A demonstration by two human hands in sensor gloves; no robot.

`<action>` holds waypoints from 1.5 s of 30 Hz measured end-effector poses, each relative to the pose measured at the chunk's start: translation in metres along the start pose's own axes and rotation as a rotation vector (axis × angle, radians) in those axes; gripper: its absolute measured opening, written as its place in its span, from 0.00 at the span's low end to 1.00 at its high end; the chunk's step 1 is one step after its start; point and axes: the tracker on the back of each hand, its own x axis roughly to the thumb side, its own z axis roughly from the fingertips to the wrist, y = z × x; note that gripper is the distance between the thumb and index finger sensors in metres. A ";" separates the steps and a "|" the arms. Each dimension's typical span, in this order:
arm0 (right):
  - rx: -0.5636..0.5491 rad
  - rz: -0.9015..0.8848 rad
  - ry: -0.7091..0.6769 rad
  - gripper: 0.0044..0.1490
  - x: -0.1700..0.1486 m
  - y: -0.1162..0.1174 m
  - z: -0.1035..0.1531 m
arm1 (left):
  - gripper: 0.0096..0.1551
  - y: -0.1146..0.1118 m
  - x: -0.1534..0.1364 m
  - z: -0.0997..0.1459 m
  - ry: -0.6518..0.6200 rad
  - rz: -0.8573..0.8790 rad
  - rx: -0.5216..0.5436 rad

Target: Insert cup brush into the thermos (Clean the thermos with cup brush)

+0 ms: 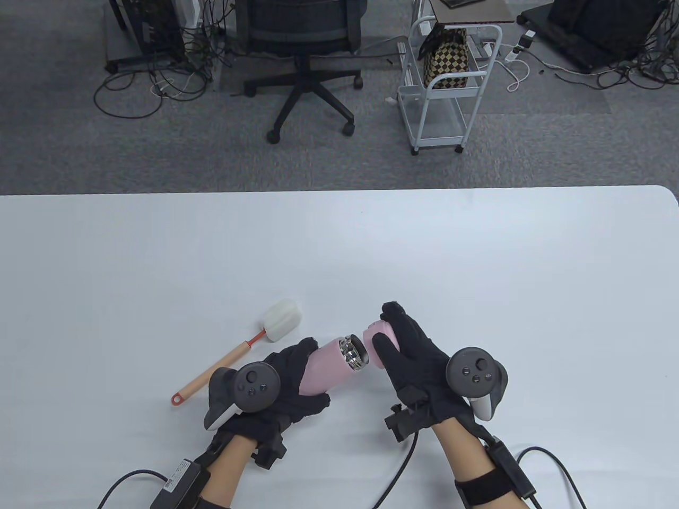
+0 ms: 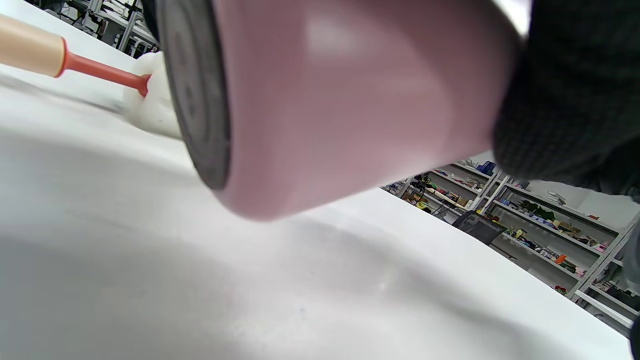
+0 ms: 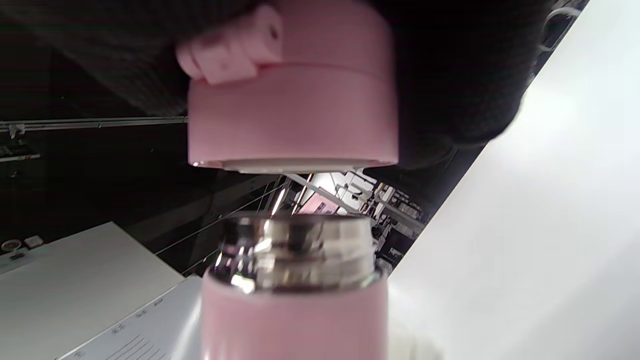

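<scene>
Left hand (image 1: pixel 286 384) grips pink thermos (image 1: pixel 326 371) | right hand (image 1: pixel 408 355) holds lid (image 1: pixel 379 339) off | cup brush (image 1: pixel 249 344) lies left of hands

The left hand (image 1: pixel 276 384) hid the thermos (image 1: pixel 329 366) base; in its wrist view the cup brush (image 2: pixel 75 62) handle was cut off.

On the table (image 1: pixel 477 254) I count one pink thermos (image 1: pixel 323 366), one pink lid (image 1: pixel 383 344) and one cup brush (image 1: pixel 233 356). There are two gloved hands, the left hand (image 1: pixel 286 389) and the right hand (image 1: pixel 416 360). Behind the table stand one office chair (image 1: pixel 302 58) and one white cart (image 1: pixel 448 85).
</scene>
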 end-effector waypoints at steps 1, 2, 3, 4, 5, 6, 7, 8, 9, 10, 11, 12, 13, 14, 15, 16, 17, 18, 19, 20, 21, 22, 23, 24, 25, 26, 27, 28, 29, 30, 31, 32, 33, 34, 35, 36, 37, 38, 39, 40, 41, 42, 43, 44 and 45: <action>0.018 0.016 -0.012 0.46 0.004 0.003 0.001 | 0.54 0.000 0.001 0.000 -0.005 0.000 0.002; 0.025 0.020 -0.017 0.46 0.005 0.005 0.002 | 0.54 0.000 0.002 0.000 -0.008 0.001 0.004; 0.034 0.010 -0.021 0.46 0.004 0.006 0.002 | 0.54 0.000 0.003 0.001 -0.015 0.004 0.009; 0.020 0.020 -0.020 0.46 0.006 0.009 0.004 | 0.54 0.001 0.003 0.002 -0.018 -0.006 0.010; 0.027 0.023 -0.018 0.45 0.006 0.011 0.003 | 0.54 0.001 0.004 0.002 -0.023 -0.008 0.012; 0.034 0.034 -0.019 0.45 0.007 0.013 0.005 | 0.54 0.002 0.005 0.002 -0.031 0.003 0.012; 0.022 0.025 -0.021 0.45 0.006 0.015 0.005 | 0.54 0.002 0.005 0.002 -0.028 -0.003 0.004; 0.024 0.013 -0.019 0.45 0.005 0.015 0.005 | 0.54 0.002 0.006 0.002 -0.030 -0.004 0.009; 0.031 0.008 -0.018 0.45 0.005 0.015 0.006 | 0.54 0.002 0.007 0.002 -0.031 -0.006 0.015; 0.029 -0.008 -0.016 0.45 0.002 0.016 0.006 | 0.54 0.002 0.008 0.003 -0.034 -0.009 0.014; 0.034 -0.018 -0.011 0.44 0.000 0.017 0.005 | 0.54 0.002 0.009 0.003 -0.041 -0.013 0.016; 0.056 -0.029 -0.009 0.44 -0.002 0.016 0.004 | 0.54 0.003 0.010 0.003 -0.046 -0.015 0.016; 0.082 -0.034 -0.017 0.44 -0.003 0.018 0.003 | 0.54 0.003 0.011 0.003 -0.063 -0.009 0.016; 0.115 -0.035 -0.033 0.44 -0.004 0.021 0.003 | 0.53 0.003 0.013 0.003 -0.063 0.027 0.015; 0.125 -0.052 -0.049 0.43 -0.005 0.022 0.003 | 0.53 0.003 0.014 0.003 -0.063 0.039 0.006; 0.097 -0.057 -0.034 0.43 -0.007 0.021 0.003 | 0.53 0.003 0.014 0.004 -0.054 0.032 0.004; 0.120 -0.055 -0.033 0.43 -0.008 0.022 0.003 | 0.53 0.003 0.014 0.004 -0.056 0.040 0.006; 0.114 -0.045 -0.025 0.43 -0.008 0.022 0.003 | 0.53 0.003 0.014 0.003 -0.057 0.041 -0.002; 0.094 -0.023 -0.010 0.44 -0.009 0.023 0.004 | 0.53 0.003 0.016 0.004 -0.055 0.034 -0.012; 0.083 -0.006 0.013 0.44 -0.010 0.024 0.005 | 0.53 0.002 0.018 0.004 -0.052 0.021 -0.003; 0.074 -0.008 0.028 0.44 -0.012 0.026 0.006 | 0.53 0.001 0.020 0.004 -0.052 0.004 0.004; 0.073 0.001 0.043 0.44 -0.011 0.029 0.007 | 0.53 0.000 0.023 0.004 -0.049 -0.038 0.016; 0.041 0.054 0.083 0.44 -0.012 0.029 0.010 | 0.53 -0.001 0.025 0.005 -0.046 -0.081 0.019; 0.022 0.088 0.120 0.45 -0.012 0.031 0.012 | 0.53 -0.003 0.028 0.006 -0.049 -0.132 0.035; 0.026 0.093 0.140 0.46 -0.013 0.032 0.013 | 0.54 -0.004 0.028 0.005 -0.051 -0.144 0.032; 0.029 0.103 0.166 0.47 -0.011 0.032 0.014 | 0.54 -0.005 0.028 0.006 -0.046 -0.142 0.021; 0.032 0.119 0.183 0.50 -0.011 0.032 0.014 | 0.54 -0.006 0.028 0.005 -0.048 -0.134 0.012; 0.035 0.141 0.182 0.52 -0.010 0.031 0.014 | 0.54 -0.006 0.027 0.005 -0.050 -0.127 0.008; 0.044 0.132 0.167 0.55 -0.011 0.030 0.013 | 0.54 -0.005 0.025 0.004 -0.049 -0.108 0.004; 0.057 0.114 0.164 0.57 -0.011 0.029 0.013 | 0.54 -0.005 0.022 0.003 -0.047 -0.073 0.000; 0.078 0.098 0.162 0.60 -0.011 0.028 0.012 | 0.54 -0.004 0.020 0.003 -0.041 -0.052 -0.005; 0.122 0.072 0.151 0.61 -0.009 0.026 0.010 | 0.54 -0.004 0.016 0.002 -0.038 -0.013 -0.020; 0.157 0.044 0.137 0.62 -0.010 0.024 0.008 | 0.54 -0.003 0.013 0.001 -0.035 0.042 -0.038; 0.175 0.027 0.129 0.63 -0.008 0.022 0.007 | 0.54 -0.003 0.010 0.001 -0.038 0.077 -0.047; 0.230 -0.026 0.108 0.62 -0.010 0.019 0.003 | 0.54 -0.002 0.007 0.000 -0.043 0.117 -0.059; 0.257 -0.051 0.106 0.62 -0.010 0.017 0.001 | 0.54 -0.001 0.005 0.000 -0.043 0.133 -0.066; 0.296 -0.091 0.093 0.61 -0.013 0.015 -0.001 | 0.54 0.000 0.003 0.000 -0.041 0.147 -0.072; 0.366 -0.170 0.074 0.59 -0.016 0.011 -0.006 | 0.54 0.002 0.000 0.000 -0.042 0.160 -0.072; 0.409 -0.219 0.074 0.59 -0.021 0.009 -0.008 | 0.54 0.004 -0.002 -0.001 -0.044 0.172 -0.074; 0.439 -0.245 0.071 0.59 -0.022 0.008 -0.010 | 0.54 0.005 -0.004 -0.001 -0.046 0.183 -0.078; 0.485 -0.269 0.063 0.58 -0.025 0.007 -0.012 | 0.54 0.006 -0.006 -0.001 -0.047 0.200 -0.085; 0.510 -0.271 0.056 0.57 -0.025 0.006 -0.013 | 0.54 0.006 -0.007 -0.001 -0.052 0.210 -0.091; 0.536 -0.267 0.045 0.58 -0.028 0.005 -0.015 | 0.54 0.007 -0.008 -0.001 -0.059 0.224 -0.100; 0.551 -0.261 0.034 0.58 -0.026 0.005 -0.016 | 0.54 0.007 -0.009 -0.002 -0.062 0.228 -0.110; 0.567 -0.256 0.023 0.59 -0.027 0.004 -0.016 | 0.54 0.008 -0.010 -0.002 -0.068 0.232 -0.117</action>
